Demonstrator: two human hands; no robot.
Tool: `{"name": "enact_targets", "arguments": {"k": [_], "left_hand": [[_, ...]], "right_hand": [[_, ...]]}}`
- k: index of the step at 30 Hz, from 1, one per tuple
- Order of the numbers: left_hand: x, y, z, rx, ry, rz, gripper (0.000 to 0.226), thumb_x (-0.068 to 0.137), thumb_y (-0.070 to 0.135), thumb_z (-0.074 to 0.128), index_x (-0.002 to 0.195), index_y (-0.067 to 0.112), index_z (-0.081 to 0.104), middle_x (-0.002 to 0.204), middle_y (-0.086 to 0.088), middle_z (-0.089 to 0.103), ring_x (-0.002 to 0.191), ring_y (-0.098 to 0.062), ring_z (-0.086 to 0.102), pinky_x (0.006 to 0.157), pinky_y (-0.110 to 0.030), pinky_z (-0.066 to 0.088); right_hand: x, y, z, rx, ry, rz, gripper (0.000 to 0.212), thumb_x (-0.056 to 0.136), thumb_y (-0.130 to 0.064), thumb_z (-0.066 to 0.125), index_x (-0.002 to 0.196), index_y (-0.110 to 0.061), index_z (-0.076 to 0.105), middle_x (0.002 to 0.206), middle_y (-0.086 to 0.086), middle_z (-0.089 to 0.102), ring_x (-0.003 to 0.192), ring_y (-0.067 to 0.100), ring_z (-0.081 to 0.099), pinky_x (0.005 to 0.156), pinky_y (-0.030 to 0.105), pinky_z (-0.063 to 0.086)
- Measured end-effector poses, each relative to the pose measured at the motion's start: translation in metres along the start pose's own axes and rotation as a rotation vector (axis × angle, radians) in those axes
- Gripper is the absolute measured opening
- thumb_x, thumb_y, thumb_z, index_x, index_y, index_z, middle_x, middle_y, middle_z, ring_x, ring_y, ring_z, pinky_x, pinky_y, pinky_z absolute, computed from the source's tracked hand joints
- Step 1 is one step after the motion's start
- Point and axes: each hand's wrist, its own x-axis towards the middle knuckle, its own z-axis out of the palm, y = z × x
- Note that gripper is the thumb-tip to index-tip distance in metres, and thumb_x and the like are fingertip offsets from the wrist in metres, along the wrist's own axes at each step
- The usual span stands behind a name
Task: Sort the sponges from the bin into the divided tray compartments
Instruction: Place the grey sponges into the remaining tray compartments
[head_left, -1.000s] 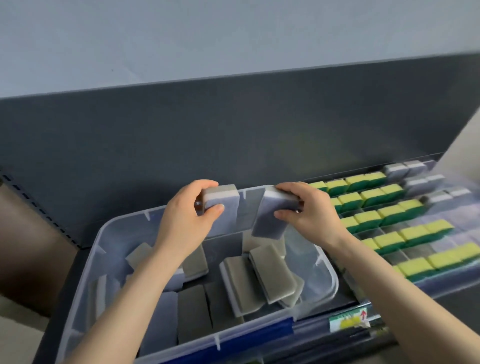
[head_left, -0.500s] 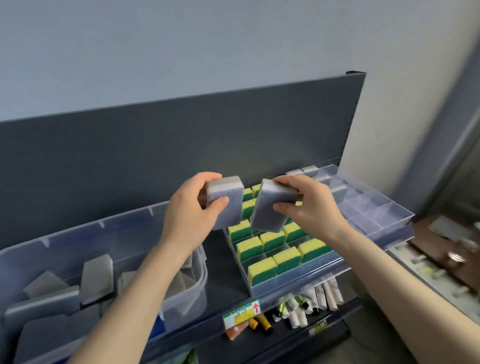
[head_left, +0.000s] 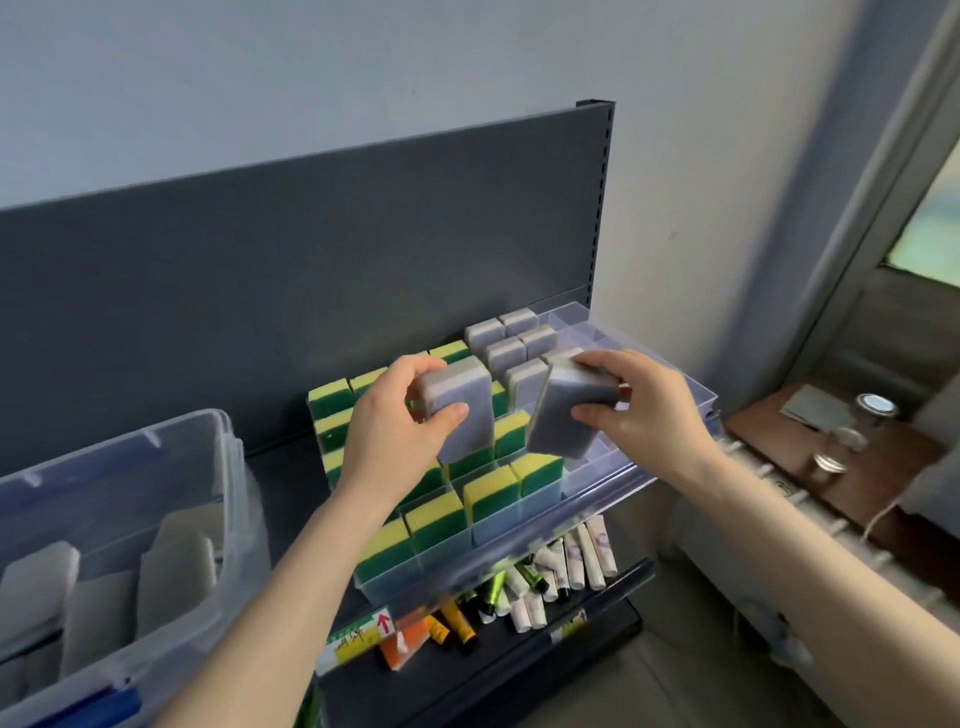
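Sponges — one gripped in left hand, one in right hand — above tray.

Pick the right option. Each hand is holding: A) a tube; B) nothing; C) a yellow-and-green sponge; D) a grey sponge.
D: the left hand grips the left grey sponge, the right hand grips the right grey sponge, both above the divided tray.

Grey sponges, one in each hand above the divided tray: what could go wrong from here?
1. The left hand holds the left grey sponge over the yellow-green sponges. If it were released there, it would probably land on a full section of the wrong colour.
2. The right hand pinches the right grey sponge at a tilt. It might catch a divider of the divided tray rather than slide in upright.
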Motion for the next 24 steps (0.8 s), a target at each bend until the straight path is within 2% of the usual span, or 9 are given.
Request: {"name": "enact_targets", "arguments": {"k": [4,7,11,13,15,18,20,24], "left_hand": [[0.018,0.001,0.024,0.013,-0.038,0.003,0.035,0.079,0.021,0.075,0.105,0.032,0.053,0.100,0.014,0.060,0.090,-0.007,0.058,0.065,-0.016,0.046],[0.033,-0.002,0.042,0.006,-0.058,0.003,0.034,0.080,0.022,0.074,0.106,0.032,0.053,0.099,0.017,0.059,0.090,-0.004,0.056,0.065,-0.012,0.044],[0.058,-0.006,0.060,-0.025,-0.064,-0.003,0.036,0.083,0.023,0.071,0.114,0.032,0.055,0.106,0.020,0.058,0.096,-0.001,0.055,0.076,-0.018,0.049],[0.069,-0.008,0.069,-0.041,-0.056,-0.012,0.038,0.085,0.022,0.070,0.119,0.031,0.056,0.109,0.021,0.057,0.099,0.001,0.053,0.078,-0.013,0.047],[0.078,-0.009,0.078,-0.051,-0.053,-0.021,0.038,0.085,0.023,0.070,0.119,0.031,0.056,0.108,0.023,0.056,0.098,0.002,0.052,0.074,-0.006,0.043],[0.088,-0.009,0.092,-0.060,-0.068,-0.040,0.037,0.084,0.024,0.070,0.115,0.035,0.055,0.103,0.033,0.052,0.094,0.007,0.052,0.069,-0.003,0.042],[0.092,-0.009,0.101,-0.074,-0.074,-0.052,0.037,0.082,0.024,0.072,0.111,0.037,0.053,0.102,0.033,0.052,0.096,0.013,0.050,0.068,-0.002,0.042],[0.097,-0.012,0.116,-0.065,-0.067,-0.078,0.038,0.079,0.023,0.074,0.108,0.036,0.054,0.104,0.027,0.056,0.098,0.008,0.052,0.071,-0.009,0.044]], "right_hand": [[0.010,0.030,-0.001,0.019,0.023,0.038,0.048,0.068,-0.006,0.077,0.112,-0.021,0.064,0.099,-0.011,0.061,0.089,0.018,0.058,0.084,0.043,0.051],[0.023,0.046,-0.001,0.030,0.025,0.063,0.048,0.068,-0.005,0.077,0.112,-0.020,0.064,0.099,-0.013,0.060,0.088,0.014,0.056,0.084,0.039,0.051],[0.049,0.061,-0.002,0.052,0.027,0.087,0.046,0.069,-0.004,0.076,0.111,-0.020,0.065,0.097,-0.012,0.061,0.087,0.014,0.056,0.083,0.036,0.051],[0.063,0.067,-0.003,0.061,0.018,0.104,0.046,0.070,-0.003,0.076,0.111,-0.021,0.065,0.096,-0.009,0.062,0.085,0.016,0.057,0.082,0.035,0.051],[0.076,0.076,-0.002,0.053,0.000,0.098,0.046,0.070,-0.003,0.076,0.110,-0.021,0.065,0.095,-0.008,0.063,0.083,0.018,0.058,0.080,0.034,0.051],[0.090,0.090,-0.001,0.041,-0.054,0.103,0.047,0.069,-0.003,0.076,0.110,-0.022,0.065,0.095,-0.010,0.062,0.083,0.016,0.058,0.080,0.031,0.051],[0.095,0.100,-0.002,0.034,-0.082,0.097,0.048,0.068,-0.003,0.077,0.110,-0.023,0.065,0.096,-0.011,0.062,0.084,0.015,0.058,0.080,0.031,0.051],[0.108,0.117,-0.002,0.037,-0.115,0.086,0.048,0.067,-0.003,0.077,0.109,-0.024,0.065,0.097,-0.009,0.064,0.085,0.017,0.058,0.082,0.033,0.051]]}}
